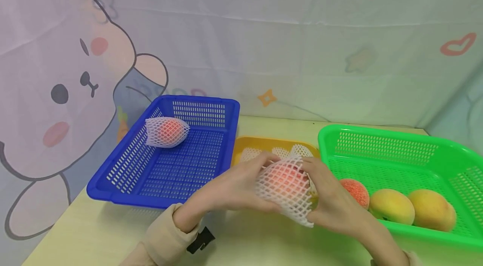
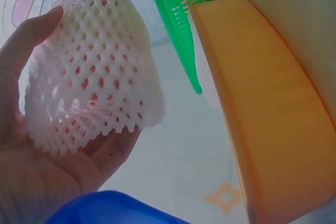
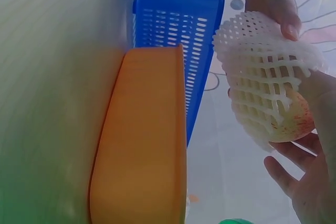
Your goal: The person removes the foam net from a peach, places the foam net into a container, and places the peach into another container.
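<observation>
Above the front of the table, a reddish peach (image 1: 285,179) sits inside a white foam net sleeve (image 1: 298,212). My left hand (image 1: 241,185) holds the sleeved fruit from the left, its fingers and thumb curled round the net. From the other side my right hand (image 1: 333,197) grips the same bundle near the sleeve's edge. In the right wrist view, part of the bare peach (image 3: 298,120) shows past the net, with fingers beneath it. The left wrist view shows the net (image 2: 100,72) lying against the left palm.
Behind the hands is an orange tray (image 1: 241,142) with several foam nets (image 1: 250,153). At left stands a blue basket (image 1: 222,165) holding one net-wrapped fruit (image 1: 170,131). A green basket (image 1: 385,165) at right holds a red fruit (image 1: 354,192) and yellow peaches (image 1: 392,207).
</observation>
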`<state>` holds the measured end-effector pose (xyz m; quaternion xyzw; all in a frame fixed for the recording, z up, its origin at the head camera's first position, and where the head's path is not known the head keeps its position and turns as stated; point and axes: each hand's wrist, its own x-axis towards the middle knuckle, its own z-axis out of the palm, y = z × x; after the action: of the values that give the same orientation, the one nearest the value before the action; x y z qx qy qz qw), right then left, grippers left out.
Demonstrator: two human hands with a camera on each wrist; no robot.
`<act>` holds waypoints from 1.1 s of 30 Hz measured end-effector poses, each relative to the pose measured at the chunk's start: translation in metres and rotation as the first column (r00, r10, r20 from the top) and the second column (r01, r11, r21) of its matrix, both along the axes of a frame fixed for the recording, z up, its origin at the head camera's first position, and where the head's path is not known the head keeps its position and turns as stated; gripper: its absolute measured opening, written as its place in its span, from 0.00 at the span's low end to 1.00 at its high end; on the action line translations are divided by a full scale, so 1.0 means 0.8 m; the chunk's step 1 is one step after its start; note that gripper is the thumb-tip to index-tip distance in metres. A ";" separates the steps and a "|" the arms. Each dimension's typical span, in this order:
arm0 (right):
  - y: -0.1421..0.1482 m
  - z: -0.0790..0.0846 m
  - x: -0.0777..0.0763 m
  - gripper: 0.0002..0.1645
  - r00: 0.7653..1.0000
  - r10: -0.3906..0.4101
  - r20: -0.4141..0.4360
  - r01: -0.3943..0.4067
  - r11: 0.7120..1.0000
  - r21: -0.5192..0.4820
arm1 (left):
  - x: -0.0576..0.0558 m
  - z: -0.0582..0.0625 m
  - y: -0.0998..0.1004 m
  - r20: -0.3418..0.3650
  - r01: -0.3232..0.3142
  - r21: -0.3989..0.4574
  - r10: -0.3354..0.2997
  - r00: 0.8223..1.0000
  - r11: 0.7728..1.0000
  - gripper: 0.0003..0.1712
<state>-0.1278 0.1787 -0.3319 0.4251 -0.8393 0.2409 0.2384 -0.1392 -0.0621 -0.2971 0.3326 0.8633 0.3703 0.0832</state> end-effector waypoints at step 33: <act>0.021 0.013 -0.007 0.53 0.999 0.005 0.034 -0.004 0.999 -0.048 | -0.005 0.009 -0.011 -0.108 -0.058 0.059 0.065 0.992 0.997 0.16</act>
<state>-0.1333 0.1953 -0.3217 0.4171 -0.8363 0.2685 0.2337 -0.1433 -0.0711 -0.2899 0.3279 0.8658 0.3778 0.0146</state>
